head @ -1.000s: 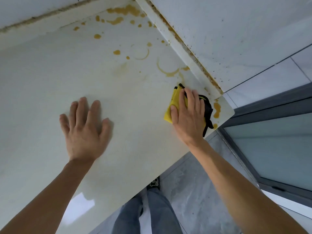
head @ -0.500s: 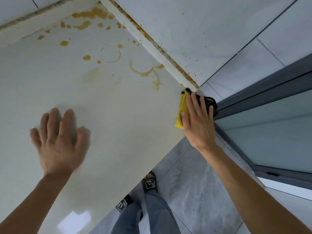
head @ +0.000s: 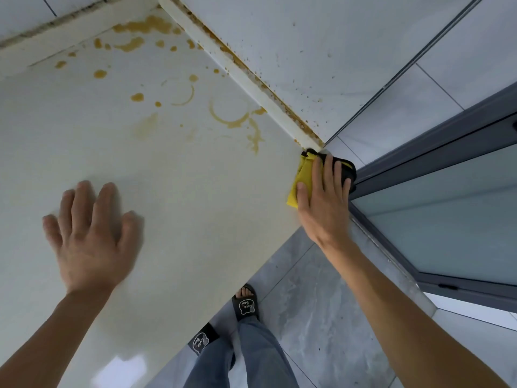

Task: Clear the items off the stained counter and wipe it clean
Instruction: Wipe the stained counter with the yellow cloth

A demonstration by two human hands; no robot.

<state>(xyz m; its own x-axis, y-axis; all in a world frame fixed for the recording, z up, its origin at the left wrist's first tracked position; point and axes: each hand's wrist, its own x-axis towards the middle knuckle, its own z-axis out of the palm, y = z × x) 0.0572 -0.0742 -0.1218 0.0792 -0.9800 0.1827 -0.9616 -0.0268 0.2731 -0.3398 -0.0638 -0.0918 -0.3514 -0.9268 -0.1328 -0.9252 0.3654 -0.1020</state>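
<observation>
You are on the wiping step. Your right hand [head: 324, 203] presses flat, fingers straight, on the yellow cloth [head: 303, 179] at the tabletop [head: 195, 191] corner. Your left hand [head: 89, 236] lies spread. Next, I think, rub the brown stains [head: 232, 119].

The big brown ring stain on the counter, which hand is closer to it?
Right. The right hand presses the yellow and black cloth just beyond the big brown ring stain; the left hand rests flat much farther away.
</observation>
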